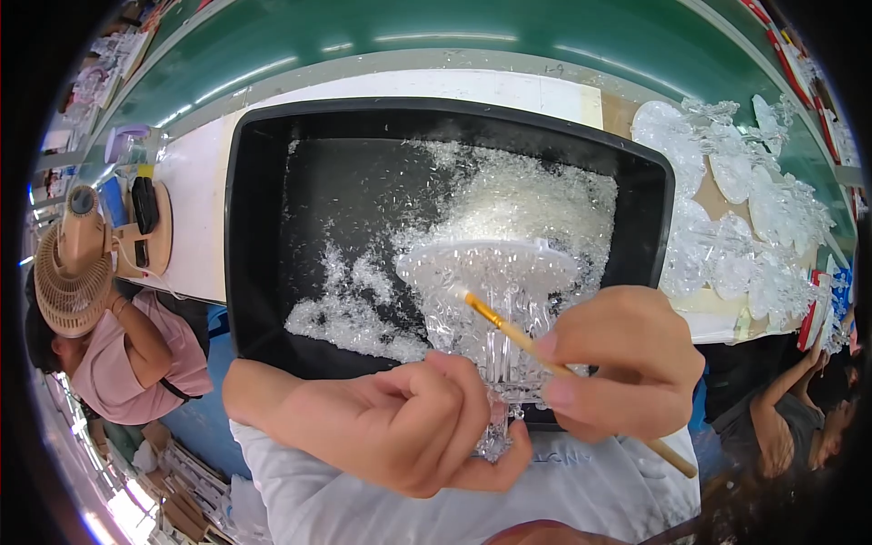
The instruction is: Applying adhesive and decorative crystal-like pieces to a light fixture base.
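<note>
My left hand point(400, 422) is closed around the narrow lower end of a clear plastic ornament point(490, 272), which has a broad, disc-like white top and thin clear stems. Between the thumb and fingers of my right hand point(627, 363) is a paintbrush point(518, 336) with a wooden handle and a gold ferrule. Its pale bristles rest on or just above the ornament's face; I cannot tell which. Beneath the ornament lies a black tray point(241, 209) holding a heap of clear glittering flakes point(527, 195), with a smaller pile point(354, 318) at its near left.
Several clear ornaments point(727, 200) lie on the table right of the tray. A beige fan point(77, 263) stands at the left. A green surface point(409, 41) runs along the back. Other people sit at the left point(136, 363) and right point(781, 409).
</note>
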`<state>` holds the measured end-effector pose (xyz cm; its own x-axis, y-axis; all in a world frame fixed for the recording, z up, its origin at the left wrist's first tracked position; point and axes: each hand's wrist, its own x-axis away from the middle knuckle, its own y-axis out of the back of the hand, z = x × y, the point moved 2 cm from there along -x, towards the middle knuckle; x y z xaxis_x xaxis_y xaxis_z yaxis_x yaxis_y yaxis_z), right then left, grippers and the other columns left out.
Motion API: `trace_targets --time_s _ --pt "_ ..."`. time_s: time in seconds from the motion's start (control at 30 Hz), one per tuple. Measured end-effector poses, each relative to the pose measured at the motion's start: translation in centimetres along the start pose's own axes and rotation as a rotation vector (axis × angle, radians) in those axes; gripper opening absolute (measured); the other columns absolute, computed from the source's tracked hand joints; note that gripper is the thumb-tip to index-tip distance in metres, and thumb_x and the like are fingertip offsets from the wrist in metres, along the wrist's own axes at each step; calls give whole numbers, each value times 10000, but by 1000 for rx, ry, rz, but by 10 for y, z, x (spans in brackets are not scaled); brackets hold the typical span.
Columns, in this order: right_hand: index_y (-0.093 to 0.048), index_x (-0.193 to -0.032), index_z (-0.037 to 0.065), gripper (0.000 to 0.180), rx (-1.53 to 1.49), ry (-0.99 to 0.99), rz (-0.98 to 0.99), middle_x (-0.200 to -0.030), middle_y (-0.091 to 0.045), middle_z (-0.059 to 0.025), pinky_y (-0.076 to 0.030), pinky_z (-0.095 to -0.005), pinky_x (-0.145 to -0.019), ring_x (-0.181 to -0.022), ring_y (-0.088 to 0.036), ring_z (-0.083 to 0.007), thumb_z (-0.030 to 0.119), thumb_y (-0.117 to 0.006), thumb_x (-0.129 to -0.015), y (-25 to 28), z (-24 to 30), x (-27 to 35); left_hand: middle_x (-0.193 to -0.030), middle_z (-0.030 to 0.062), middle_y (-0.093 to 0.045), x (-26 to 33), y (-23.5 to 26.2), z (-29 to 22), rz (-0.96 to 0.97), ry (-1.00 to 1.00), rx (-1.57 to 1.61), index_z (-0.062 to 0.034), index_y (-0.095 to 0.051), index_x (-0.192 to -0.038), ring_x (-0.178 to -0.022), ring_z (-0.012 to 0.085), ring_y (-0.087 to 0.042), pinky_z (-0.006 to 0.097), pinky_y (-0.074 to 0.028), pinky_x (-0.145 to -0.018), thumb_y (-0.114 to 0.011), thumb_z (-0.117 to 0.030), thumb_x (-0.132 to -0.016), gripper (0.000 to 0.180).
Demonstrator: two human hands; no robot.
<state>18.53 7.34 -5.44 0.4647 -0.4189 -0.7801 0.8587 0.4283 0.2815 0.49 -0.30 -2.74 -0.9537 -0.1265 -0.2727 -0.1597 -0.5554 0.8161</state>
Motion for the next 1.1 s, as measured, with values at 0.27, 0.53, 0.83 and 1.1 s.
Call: trace_targets --time_s 0.27,0.53,0.83,1.1 --pt "-690 -825 18 202 -17 19 40 -825 -689 -199 -490 -286 -442 -577 -649 -249 12 -711 -625 -5 -5 0 -569 66 -537 0 0 -1 -14 -16 42 -129 -494 -1104 -468 134 -496 251 -277 -455 -521 -32 -878 247" --pt "-468 -1077 130 204 -167 -72 -170 -845 -541 -103 -336 -265 -436 -560 -471 -178 219 -607 -958 21 5 15 -561 70 -526 4 -1 -1 -21 23 18 -162 -477 -1164 -446 109 -402 253 -255 -445 -511 -62 -918 268" --pt "-453 -1076 57 172 -179 -281 -291 -856 -538 -161 -468 -273 -472 -536 -490 -165 135 -561 -967 27 3 14 -573 112 -536 5 1 2 -65 108 100 -252 -429 -1227 -414 122 -361 267 -227 -434 -539 -82 -872 409" --pt "-497 -1026 7 128 -74 -342 -48 -877 -571 -188 -543 -298 -556 -625 -573 -184 8 -561 -915 25 5 7 -599 58 -535 5 3 -2 -103 193 87 -159 -452 -1247 -465 123 -440 251 -309 -449 -505 -98 -918 339"
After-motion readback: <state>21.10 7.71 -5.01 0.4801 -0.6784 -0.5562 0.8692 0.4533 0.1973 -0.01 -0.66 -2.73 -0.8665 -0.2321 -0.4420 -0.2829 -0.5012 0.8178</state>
